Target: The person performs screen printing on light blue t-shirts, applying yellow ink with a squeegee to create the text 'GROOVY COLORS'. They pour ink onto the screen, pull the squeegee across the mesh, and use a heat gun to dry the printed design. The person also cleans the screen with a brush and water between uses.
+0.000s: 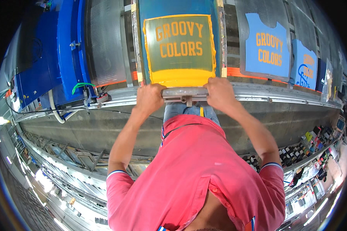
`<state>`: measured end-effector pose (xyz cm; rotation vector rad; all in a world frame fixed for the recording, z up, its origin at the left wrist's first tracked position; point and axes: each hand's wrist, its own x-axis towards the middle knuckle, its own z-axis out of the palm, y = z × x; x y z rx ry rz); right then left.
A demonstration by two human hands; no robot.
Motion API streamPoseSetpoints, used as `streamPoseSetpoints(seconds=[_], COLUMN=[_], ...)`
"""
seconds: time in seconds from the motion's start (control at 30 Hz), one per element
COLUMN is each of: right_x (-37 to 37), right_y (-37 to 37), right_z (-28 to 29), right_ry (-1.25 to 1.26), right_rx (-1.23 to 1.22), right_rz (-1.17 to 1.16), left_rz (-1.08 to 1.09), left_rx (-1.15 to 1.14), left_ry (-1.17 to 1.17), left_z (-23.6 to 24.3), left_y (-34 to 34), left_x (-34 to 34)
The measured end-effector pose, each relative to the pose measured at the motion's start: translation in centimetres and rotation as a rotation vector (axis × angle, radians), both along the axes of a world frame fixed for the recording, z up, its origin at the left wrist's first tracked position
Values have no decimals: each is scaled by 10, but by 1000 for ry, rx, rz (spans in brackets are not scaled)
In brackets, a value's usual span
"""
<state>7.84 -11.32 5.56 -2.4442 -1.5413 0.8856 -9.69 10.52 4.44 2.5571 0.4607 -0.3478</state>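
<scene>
Yellow-orange ink [181,78] lies as a thick band along the near end of the screen [174,64], just beyond the grey bar [185,91] that both hands hold; the left hand [149,98] and the right hand [221,92] are closed into fists, fingers curled tight and clamped on the bar's two ends.

From here, uneven pressure between the fists could be the main risk, since one end bearing harder would probably lay ink thick on one side and thin on the other; a sideways tug on the bar might shift the screen and blur the print; the ink, heaped so near the bar and the knuckles, could smear onto the fingers, and from them onto the light-blue garment piece [266,46] lying to the right.

The screen sits directly in front of the person, between two long side rails; its mesh looks olive green inside a bright, ragged yellow border, with two rows of orange block letters across the upper part; blue shows beyond its far edge; the bar looks dull and rounded, and its ends are hidden under the fists, so its full length cannot be told.
</scene>
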Motion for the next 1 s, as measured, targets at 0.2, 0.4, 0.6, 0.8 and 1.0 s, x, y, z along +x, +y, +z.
streamPoseSetpoints(seconds=[0.2, 0.4, 0.6, 0.8, 1.0], right_x=[137, 223, 163, 48, 83], right_y=[98, 162, 122, 40, 63], right_z=[-35, -77, -73, -58, -46], right_ry=[-197, -270, -267, -160, -152], right_rx=[231, 292, 143, 204, 104], right_rz=[-31, -24, 62, 7, 15], left_rz=[-15, -5, 59, 50, -18], left_rx=[178, 283, 244, 126, 148], left_ry=[-18, -60, -112, -193, 8], left_z=[-20, -55, -55, -51, -35], left_y=[103, 167, 118, 39, 70], left_x=[137, 222, 161, 56, 86])
